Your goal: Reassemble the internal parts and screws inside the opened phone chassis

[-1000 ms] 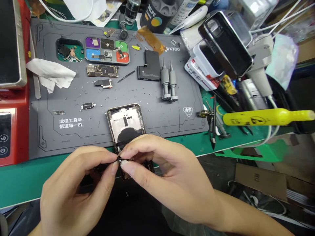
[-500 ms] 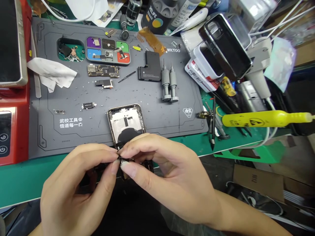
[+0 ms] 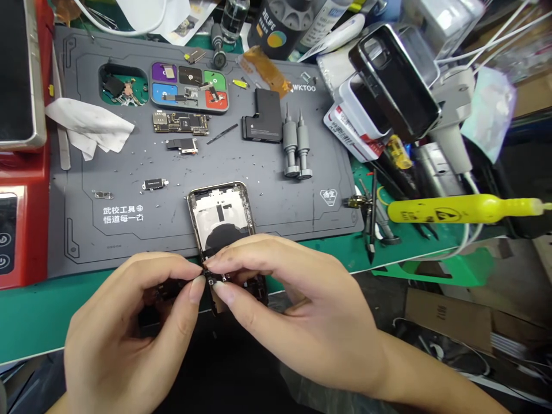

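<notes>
A gutted phone housing [image 3: 224, 210] lies at the mat's front edge, its lower end hidden by my hands. Above that end, a small dark phone part [image 3: 211, 278] with bits of metal sits between my fingertips; its exact kind is hidden. My left hand [image 3: 133, 325] pinches it from the left with thumb and forefinger. From the right, my right hand [image 3: 297, 313] closes thumb and forefinger on the same piece. Dark parts show dimly behind the left fingers. Beyond the housing are a logic board [image 3: 180, 123], an L-shaped battery [image 3: 265, 121] and a small black module [image 3: 154, 184].
Two grey screwdrivers [image 3: 297, 146] stand right of the battery. A coloured parts tray [image 3: 190, 86] is at the back. White cloth [image 3: 92, 123] and a red machine [image 3: 26, 230] are on the left. Phones [image 3: 394, 80] and a yellow tube [image 3: 448, 208] crowd the right.
The fingertips have shifted slightly and more of the small dark part shows between them. My left hand has moved a little left; both hands keep their pinch.
</notes>
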`<state>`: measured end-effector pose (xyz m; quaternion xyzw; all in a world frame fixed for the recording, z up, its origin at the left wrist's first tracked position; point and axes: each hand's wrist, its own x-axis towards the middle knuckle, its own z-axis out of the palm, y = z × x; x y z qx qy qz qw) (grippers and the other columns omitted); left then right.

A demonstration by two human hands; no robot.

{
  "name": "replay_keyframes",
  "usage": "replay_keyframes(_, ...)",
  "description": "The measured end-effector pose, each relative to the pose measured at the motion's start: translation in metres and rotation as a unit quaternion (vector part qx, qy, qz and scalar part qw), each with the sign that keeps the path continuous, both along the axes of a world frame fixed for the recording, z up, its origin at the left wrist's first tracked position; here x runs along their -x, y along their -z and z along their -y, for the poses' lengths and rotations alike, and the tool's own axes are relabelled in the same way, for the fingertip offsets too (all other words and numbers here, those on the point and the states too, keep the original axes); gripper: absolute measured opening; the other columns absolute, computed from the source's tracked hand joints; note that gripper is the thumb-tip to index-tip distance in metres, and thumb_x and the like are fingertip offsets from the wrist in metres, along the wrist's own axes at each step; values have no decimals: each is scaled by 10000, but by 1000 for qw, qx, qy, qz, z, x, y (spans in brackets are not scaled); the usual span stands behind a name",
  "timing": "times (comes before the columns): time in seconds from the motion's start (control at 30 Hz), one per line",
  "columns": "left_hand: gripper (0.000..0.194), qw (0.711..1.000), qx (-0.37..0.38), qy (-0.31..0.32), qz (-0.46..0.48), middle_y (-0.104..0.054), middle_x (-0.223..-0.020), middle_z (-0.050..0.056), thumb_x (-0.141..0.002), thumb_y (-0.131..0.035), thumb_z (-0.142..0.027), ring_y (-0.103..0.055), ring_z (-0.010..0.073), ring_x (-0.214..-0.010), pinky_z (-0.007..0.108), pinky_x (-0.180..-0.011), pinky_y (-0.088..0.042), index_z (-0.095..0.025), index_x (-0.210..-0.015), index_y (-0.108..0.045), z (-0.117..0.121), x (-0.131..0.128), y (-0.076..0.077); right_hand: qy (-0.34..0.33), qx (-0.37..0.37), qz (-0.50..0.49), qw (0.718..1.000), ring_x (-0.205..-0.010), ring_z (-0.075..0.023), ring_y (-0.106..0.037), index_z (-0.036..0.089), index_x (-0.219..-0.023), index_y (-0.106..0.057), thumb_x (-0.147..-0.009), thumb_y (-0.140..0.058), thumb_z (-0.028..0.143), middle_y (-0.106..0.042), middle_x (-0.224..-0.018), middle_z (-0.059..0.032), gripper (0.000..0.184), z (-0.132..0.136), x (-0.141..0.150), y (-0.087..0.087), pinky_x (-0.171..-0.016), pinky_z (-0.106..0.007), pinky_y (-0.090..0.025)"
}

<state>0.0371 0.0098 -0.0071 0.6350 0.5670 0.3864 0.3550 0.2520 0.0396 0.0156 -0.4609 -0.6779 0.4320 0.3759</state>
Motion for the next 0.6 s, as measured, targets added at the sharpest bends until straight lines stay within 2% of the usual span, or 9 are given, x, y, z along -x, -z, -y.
replay_keyframes(0.2,216,1000,1,7,0,-830,-1094,-73,-1098,-751,-176,-797,99,-918,237,-762,-635,-372,-1176,-796,-1,2,1,8,3,0,1000,-824,-173,-852,248,-1098,-818,-1028,-797,68,-911,-1010,-23,195,1,3,1,-723,-303,-750)
replay_keyframes(0.33,260,1000,0,16,6,-822,-1110,-71,-1106,-727,-141,-792,101,-962,240,-811,-638,-375,-1205,-783,0,3,1,10,-11,0,1000,-837,-175,-863,231,-1088,-811,-1018,-813,66,-912,-996,-30,179,1,4,1,-706,-282,-744)
replay_keyframes(0.6,296,999,-12,44,17,-835,-1165,-67,-1082,-740,-106,-810,108,-1041,252,-883,-647,-361,-1225,-789,1,6,1,24,12,-42,999,-849,-171,-860,242,-1032,-826,-1019,-824,56,-916,-1000,-19,187,0,5,2,-721,-290,-739)
